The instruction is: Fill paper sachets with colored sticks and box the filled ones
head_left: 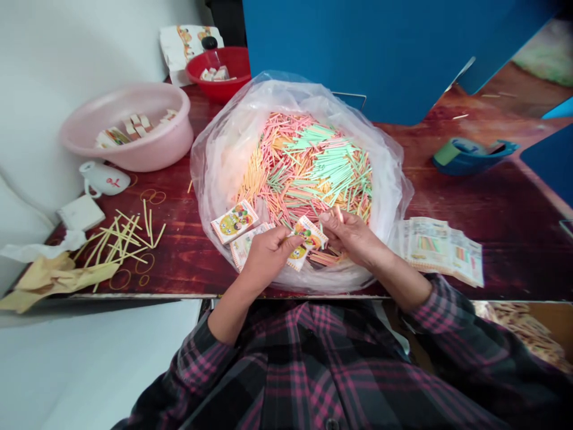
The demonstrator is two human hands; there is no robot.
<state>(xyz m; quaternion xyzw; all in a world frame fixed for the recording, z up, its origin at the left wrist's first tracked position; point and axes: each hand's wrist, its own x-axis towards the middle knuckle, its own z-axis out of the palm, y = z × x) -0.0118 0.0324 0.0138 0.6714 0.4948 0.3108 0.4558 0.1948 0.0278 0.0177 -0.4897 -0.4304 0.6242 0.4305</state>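
Fingers gripping: L hand (pixel 268 251) packet (pixel 313 234), R hand (pixel 352 236) sticks (pixel 339 214), narrow gap btwn, over bag (pixel 215 152) nr table edge (pixel 156 295).

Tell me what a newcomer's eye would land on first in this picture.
Most likely the heap of thin pink, orange and mint-green sticks filling a wide, translucent plastic bag at mid-table. Next, just over its near edge, the left hand holds a white-and-yellow printed packet beside the right hand, which seems to pinch a few sticks. Then the pale pink round plastic basin at upper left.
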